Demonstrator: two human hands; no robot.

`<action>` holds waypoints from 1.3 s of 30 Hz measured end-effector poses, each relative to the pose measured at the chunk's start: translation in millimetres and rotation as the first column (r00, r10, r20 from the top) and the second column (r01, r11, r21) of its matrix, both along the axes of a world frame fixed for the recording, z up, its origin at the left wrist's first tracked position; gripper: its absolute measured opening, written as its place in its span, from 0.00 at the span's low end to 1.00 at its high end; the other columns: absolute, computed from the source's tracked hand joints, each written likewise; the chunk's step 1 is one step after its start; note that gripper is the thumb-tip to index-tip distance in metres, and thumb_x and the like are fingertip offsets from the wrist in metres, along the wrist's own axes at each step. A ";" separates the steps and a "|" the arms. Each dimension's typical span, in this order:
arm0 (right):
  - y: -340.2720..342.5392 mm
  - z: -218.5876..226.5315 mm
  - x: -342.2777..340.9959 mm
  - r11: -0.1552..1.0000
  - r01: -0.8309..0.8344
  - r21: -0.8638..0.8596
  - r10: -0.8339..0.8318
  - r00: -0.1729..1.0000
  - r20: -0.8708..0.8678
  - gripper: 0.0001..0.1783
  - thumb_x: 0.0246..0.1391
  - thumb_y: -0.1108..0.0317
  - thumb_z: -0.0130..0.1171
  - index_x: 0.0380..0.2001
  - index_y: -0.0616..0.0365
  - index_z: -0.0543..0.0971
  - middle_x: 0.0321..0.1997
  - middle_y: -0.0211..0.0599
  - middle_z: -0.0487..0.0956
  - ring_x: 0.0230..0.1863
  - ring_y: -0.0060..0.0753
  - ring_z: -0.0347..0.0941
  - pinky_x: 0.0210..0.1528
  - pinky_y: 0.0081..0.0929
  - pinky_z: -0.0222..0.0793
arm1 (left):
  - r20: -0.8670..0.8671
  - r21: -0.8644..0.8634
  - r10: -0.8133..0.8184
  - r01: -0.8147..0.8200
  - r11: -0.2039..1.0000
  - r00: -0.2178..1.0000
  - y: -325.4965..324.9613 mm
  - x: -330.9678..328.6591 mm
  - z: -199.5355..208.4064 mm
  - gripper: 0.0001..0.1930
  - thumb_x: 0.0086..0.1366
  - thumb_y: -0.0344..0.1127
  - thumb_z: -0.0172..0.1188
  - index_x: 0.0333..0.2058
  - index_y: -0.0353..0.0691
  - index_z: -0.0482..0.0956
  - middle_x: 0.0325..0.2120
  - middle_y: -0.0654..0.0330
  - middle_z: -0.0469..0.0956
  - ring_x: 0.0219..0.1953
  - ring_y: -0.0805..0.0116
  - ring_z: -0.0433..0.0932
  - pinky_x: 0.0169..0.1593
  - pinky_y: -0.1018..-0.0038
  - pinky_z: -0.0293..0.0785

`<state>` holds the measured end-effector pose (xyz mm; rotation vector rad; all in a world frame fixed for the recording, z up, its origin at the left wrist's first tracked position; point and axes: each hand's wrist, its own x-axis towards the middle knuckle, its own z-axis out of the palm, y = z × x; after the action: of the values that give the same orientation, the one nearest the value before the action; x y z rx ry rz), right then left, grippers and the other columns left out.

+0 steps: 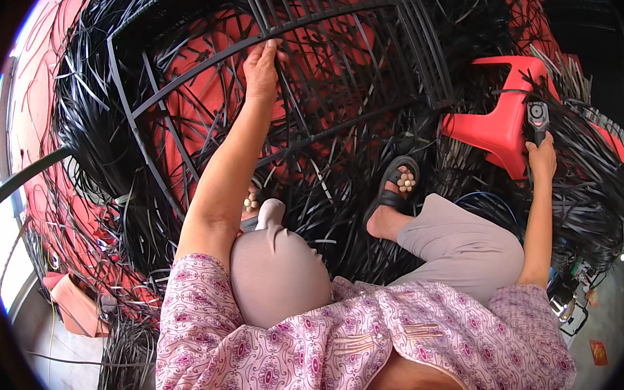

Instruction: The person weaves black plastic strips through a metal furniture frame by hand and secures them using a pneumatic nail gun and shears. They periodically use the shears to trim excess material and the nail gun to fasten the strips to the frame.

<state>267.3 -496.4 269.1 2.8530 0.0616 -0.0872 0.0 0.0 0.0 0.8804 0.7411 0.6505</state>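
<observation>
A black frame [203,70] with a curved bar, straight rails and several parallel dark strips lies in front of me. My left hand [261,73] is closed at the curved bar, with thumb and fingers pinching it where the strips meet it. At the far right, my right hand [542,156] is wrapped around the handle of a gun-shaped tool [538,114] with a round grey end. That tool is beside a red plastic stool [494,131], which is tipped on its side. The fingertips of both hands are partly hidden.
Loose black plastic strips [96,150] lie in heaps around the frame and over a red surface [195,109]. A thin blue hose [489,194] curves near my right knee. My sandalled foot [387,218] rests among the strips. An orange-pink object [79,305] is at the left.
</observation>
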 end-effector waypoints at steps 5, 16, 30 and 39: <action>-0.7 -9.9 3.7 1.000 0.012 0.015 -0.012 1.000 0.022 0.38 0.52 0.58 0.60 0.64 0.61 0.63 0.56 0.59 0.75 0.57 0.59 0.72 0.57 0.46 0.66 | 0.011 0.008 0.036 -0.037 0.999 0.999 4.9 2.4 7.1 0.12 0.70 0.38 0.56 0.40 0.35 0.81 0.22 0.68 0.75 0.27 0.79 0.72 0.36 0.82 0.67; 6.6 -8.5 -1.5 0.999 -0.011 -0.032 0.013 0.998 0.060 0.36 0.54 0.59 0.60 0.63 0.63 0.62 0.53 0.59 0.77 0.55 0.57 0.73 0.56 0.46 0.67 | -0.074 0.008 0.010 -0.010 1.000 0.997 10.2 3.6 3.0 0.11 0.69 0.37 0.56 0.37 0.34 0.82 0.22 0.68 0.75 0.27 0.78 0.73 0.37 0.80 0.68; 2.4 -14.4 3.3 0.999 0.013 -0.035 -0.011 0.998 0.056 0.38 0.54 0.58 0.60 0.64 0.62 0.62 0.56 0.58 0.75 0.57 0.58 0.71 0.58 0.46 0.66 | -0.094 0.043 -0.006 0.010 0.999 0.996 13.9 1.0 1.8 0.11 0.68 0.36 0.57 0.37 0.34 0.82 0.22 0.68 0.76 0.27 0.78 0.73 0.37 0.80 0.69; 5.2 -15.2 2.7 0.999 0.009 -0.032 -0.007 0.998 0.056 0.39 0.54 0.58 0.61 0.65 0.64 0.61 0.59 0.57 0.73 0.59 0.57 0.70 0.60 0.44 0.65 | -0.078 0.020 -0.016 0.018 1.000 0.997 15.9 -0.6 -1.3 0.11 0.68 0.37 0.57 0.37 0.34 0.82 0.23 0.68 0.76 0.25 0.76 0.75 0.35 0.79 0.71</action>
<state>270.0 -491.1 253.8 2.8220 0.0365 -0.0103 -0.6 15.9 -1.3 0.9339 0.7971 0.6122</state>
